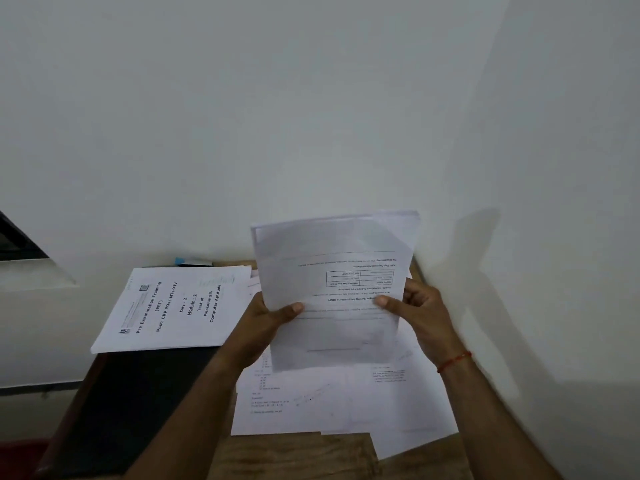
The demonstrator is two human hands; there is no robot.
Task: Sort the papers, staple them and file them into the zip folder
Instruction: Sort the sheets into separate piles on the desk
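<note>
A pale wall [311, 98] fills the upper half of the frame and runs down the right side, with the shadow of the arms cast on it at the right. Below it, a wooden table [294, 455] takes up the lower middle. A dark flat cover [138, 403] lies on the table's left part; whether it is the zip folder cannot be told. Loose sheets [329, 403] of printed paper are spread over the table's right part, overlapping one another. A printed stack [173, 306] headed "Pre Examination Training" lies left of centre, resting partly on the dark cover, its text turned sideways to the camera.

At the centre of the frame a held sheaf [332, 289] of papers is raised above the loose sheets, tilted, its print upside down to the viewer. The left hand [266, 323] grips the sheaf's left edge, thumb on the front and fingers behind. The right hand [422, 306] pinches the right edge, thumb across the front and fingers curled behind. A red thread [453, 360] circles the right wrist. A small blue item [180, 261] shows at the table's far edge, just above the printed stack; what it is cannot be told
</note>
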